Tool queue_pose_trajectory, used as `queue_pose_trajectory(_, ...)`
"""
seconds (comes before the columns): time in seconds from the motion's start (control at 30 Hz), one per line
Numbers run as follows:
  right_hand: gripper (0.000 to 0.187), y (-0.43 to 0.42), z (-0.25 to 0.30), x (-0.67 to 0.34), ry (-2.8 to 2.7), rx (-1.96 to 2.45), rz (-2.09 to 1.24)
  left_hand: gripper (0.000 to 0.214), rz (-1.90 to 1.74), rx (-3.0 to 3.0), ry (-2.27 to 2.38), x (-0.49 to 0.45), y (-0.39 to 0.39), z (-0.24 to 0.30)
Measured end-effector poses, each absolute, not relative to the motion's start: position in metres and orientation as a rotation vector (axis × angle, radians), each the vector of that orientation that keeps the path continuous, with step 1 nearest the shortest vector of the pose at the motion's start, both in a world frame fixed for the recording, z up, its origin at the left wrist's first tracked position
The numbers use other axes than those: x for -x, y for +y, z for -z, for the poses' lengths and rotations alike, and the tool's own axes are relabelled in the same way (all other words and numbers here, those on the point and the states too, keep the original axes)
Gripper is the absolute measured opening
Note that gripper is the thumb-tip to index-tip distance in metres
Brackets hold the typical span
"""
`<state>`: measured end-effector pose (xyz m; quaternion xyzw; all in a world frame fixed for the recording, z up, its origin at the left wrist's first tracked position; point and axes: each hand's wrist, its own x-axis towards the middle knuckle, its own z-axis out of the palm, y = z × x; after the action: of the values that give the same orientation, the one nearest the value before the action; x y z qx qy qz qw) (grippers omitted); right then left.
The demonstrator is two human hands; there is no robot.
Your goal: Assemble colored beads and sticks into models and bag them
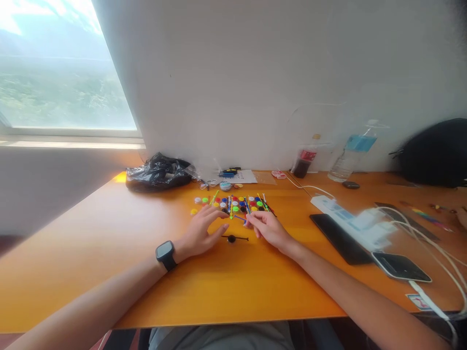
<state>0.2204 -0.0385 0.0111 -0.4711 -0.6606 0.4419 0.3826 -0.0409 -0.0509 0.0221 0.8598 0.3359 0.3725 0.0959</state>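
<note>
Several small coloured caps (pixel 233 203) and thin coloured sticks lie in rows on the orange table (pixel 91 257). My left hand (pixel 203 231), with a black watch on its wrist, rests just in front of the caps with its fingers spread. My right hand (pixel 266 226) is at the caps' right end, its fingertips pinched on a thin blue stick (pixel 241 218). A black cap on a black stick (pixel 233 238) lies on the table between my two hands.
A black plastic bag (pixel 158 172) lies at the back left. A cola bottle (pixel 304 163) and a water bottle (pixel 352 155) stand by the wall. A white power strip (pixel 346 214) with cables, a dark tablet (pixel 337 236) and a phone (pixel 399 266) are to the right.
</note>
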Motion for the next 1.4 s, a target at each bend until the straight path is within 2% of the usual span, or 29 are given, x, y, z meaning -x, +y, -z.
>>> queue_pose_trajectory(0.2,0.046,-0.04,-0.013,-0.218,-1.711,1.171,-1.1,0.017,-0.902,-2.663,0.804,0.036,-0.048,-0.015)
queue_pose_trajectory(0.4,0.046,-0.042,-0.017,-0.216,-1.663,1.197,-1.125,0.01,-0.886,-2.681,0.871,0.035,-0.041,-0.004)
queue_pose_trajectory(0.47,0.045,-0.043,-0.02,-0.216,-1.652,1.188,-1.136,0.015,-0.902,-2.675,0.904,0.036,-0.042,-0.006)
queue_pose_trajectory(0.6,0.047,-0.045,-0.024,-0.215,-1.649,1.186,-1.156,0.038,-0.977,-2.631,0.989,0.038,-0.049,-0.016)
queue_pose_trajectory(0.77,0.051,-0.049,-0.022,-0.214,-1.679,1.24,-1.133,0.025,-1.165,-2.508,1.155,0.042,-0.05,-0.021)
queue_pose_trajectory(0.93,0.058,-0.046,-0.018,-0.217,-1.702,1.22,-1.001,0.024,-1.244,-2.428,1.224,0.044,-0.046,-0.018)
queue_pose_trajectory(1.27,0.04,-0.048,-0.02,-0.219,-1.994,1.13,-0.924,0.029,-0.986,-2.562,0.919,0.043,-0.053,-0.025)
queue_pose_trajectory(1.4,0.037,-0.056,-0.039,-0.227,-2.215,1.029,-1.122,0.025,-0.905,-2.632,0.809,0.042,-0.051,-0.022)
